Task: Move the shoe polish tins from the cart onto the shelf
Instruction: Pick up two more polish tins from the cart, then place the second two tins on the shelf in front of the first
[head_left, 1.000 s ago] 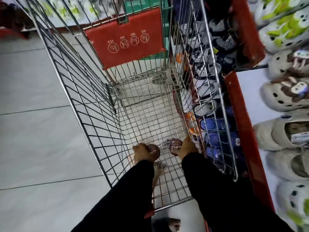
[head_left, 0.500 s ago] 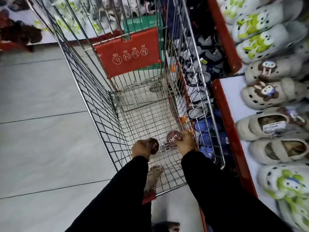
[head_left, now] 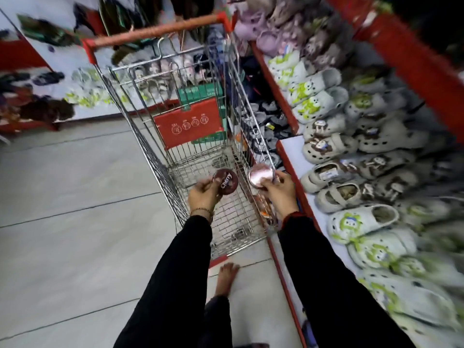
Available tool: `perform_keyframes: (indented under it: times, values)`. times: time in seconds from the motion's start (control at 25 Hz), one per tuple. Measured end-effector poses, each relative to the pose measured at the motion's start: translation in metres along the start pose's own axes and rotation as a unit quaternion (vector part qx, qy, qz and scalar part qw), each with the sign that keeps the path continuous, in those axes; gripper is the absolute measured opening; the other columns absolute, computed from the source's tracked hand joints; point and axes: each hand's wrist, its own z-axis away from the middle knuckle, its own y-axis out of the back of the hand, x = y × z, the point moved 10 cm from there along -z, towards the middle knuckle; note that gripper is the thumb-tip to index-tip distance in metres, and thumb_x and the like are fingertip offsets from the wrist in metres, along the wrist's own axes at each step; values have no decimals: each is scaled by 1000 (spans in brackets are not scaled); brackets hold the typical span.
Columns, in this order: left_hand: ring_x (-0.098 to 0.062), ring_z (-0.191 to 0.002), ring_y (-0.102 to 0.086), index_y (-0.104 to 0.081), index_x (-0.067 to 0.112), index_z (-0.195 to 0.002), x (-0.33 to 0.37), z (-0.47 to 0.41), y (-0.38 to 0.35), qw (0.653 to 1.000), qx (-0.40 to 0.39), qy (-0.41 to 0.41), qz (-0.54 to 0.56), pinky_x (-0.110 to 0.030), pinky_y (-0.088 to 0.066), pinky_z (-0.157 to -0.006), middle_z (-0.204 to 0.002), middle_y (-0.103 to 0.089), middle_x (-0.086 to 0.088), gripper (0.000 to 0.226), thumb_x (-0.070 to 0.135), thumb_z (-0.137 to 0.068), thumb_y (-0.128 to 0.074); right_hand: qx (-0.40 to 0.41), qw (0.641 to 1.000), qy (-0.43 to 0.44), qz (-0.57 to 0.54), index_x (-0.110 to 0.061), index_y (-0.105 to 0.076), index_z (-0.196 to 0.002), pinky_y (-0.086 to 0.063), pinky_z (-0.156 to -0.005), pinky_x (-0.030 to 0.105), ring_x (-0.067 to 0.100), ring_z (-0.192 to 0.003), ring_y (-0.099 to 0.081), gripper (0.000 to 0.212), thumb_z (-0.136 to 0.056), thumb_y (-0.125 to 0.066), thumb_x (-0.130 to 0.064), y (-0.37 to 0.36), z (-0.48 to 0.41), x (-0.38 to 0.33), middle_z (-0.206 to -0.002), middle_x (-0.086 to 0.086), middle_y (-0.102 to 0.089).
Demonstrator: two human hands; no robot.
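My left hand (head_left: 203, 197) grips a round dark-red shoe polish tin (head_left: 226, 182) with white "Cherry" lettering, held above the wire cart (head_left: 155, 156). My right hand (head_left: 278, 190) grips a second round tin (head_left: 261, 175), its shiny face turned up and glaring pink, right over the cart's right rim. The cart's basket floor below both hands looks bare. The red-edged shelf (head_left: 291, 146) full of clogs lies directly right of my right hand.
Pale clogs with green and brown charms (head_left: 351, 222) fill the shelf in rows. The cart has a red child-seat flap (head_left: 190, 124) and a red handle (head_left: 160, 30) at the far end. My bare foot (head_left: 224, 277) stands on grey floor tiles. More shoe racks line the far left.
Both hands have lifted their tins up out of the cart basket, the right one drifting toward the shelf side. The view has tilted up and shows the cart handle.
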Motion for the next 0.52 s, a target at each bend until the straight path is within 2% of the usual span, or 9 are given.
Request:
perform_keyframes:
  times: [0.08, 0.12, 0.2, 0.24, 0.36, 0.44, 0.48, 0.52]
  values:
    - [-20, -76, -64, -61, 9, -87, 28, 33, -15, 999, -27, -15, 22, -27, -59, -59, -89, -64, -12, 6, 10, -88, -68, 6, 999, 38, -34, 3, -47, -134, -51, -101, 48, 35, -114, -62, 50, -87, -62, 10, 20, 29, -38, -129, 25, -61]
    - [-17, -73, -64, -64, 8, -89, 41, 51, -26, 998, -48, -25, 28, -27, -59, -59, -90, -64, -11, 5, 11, -88, -67, 10, 997, 55, -48, 4, -47, -134, -52, -99, 47, 35, -113, -62, 49, -87, -62, 10, 32, 44, -58, -132, 28, -59]
    - [-20, -78, -66, -69, 1, -103, 65, 89, -50, 994, -89, -52, 21, -34, -61, -72, -95, -66, -13, 19, 13, -88, -68, 15, 991, 95, -89, 2, -48, -134, -57, -88, 40, 37, -112, -63, 49, -88, -63, 7, 63, 76, -96, -131, 30, -60]
    - [-21, -82, -67, -69, 1, -103, 77, 110, -63, 991, -112, -68, 19, -36, -61, -76, -97, -67, -13, 20, 13, -88, -68, 20, 988, 119, -101, 1, -49, -134, -58, -82, 35, 38, -113, -64, 49, -88, -64, 6, 81, 93, -115, -129, 29, -62]
    - [-9, -64, -70, -66, 3, -110, 102, 171, -104, 973, -204, -97, 39, -23, -61, -55, -91, -69, -11, 24, 12, -88, -67, 49, 975, 185, -112, -6, -52, -131, -61, -83, 36, 34, -109, -68, 47, -87, -66, 1, 139, 142, -163, -124, 23, -66]
    - [-11, -67, -68, -63, 0, -117, 113, 215, -135, 960, -260, -103, 33, -20, -61, -56, -97, -69, -15, 32, 13, -88, -67, 70, 960, 234, -136, -9, -54, -126, -63, -71, 31, 21, -88, -73, 42, -87, -66, 1, 186, 179, -190, -115, 20, -68]
    - [-15, -71, -67, -64, 1, -114, 118, 234, -150, 953, -282, -107, 29, -20, -61, -56, -101, -68, -18, 29, 13, -88, -68, 82, 955, 250, -136, -9, -54, -125, -63, -70, 31, 18, -82, -74, 41, -87, -67, 1, 207, 196, -200, -112, 19, -68]
    - [-17, -73, -66, -65, 3, -108, 122, 258, -168, 944, -311, -108, 26, -19, -61, -55, -102, -67, -19, 23, 12, -88, -68, 102, 950, 263, -132, -7, -55, -125, -63, -76, 36, 21, -84, -73, 41, -86, -67, 0, 232, 213, -208, -112, 20, -69]
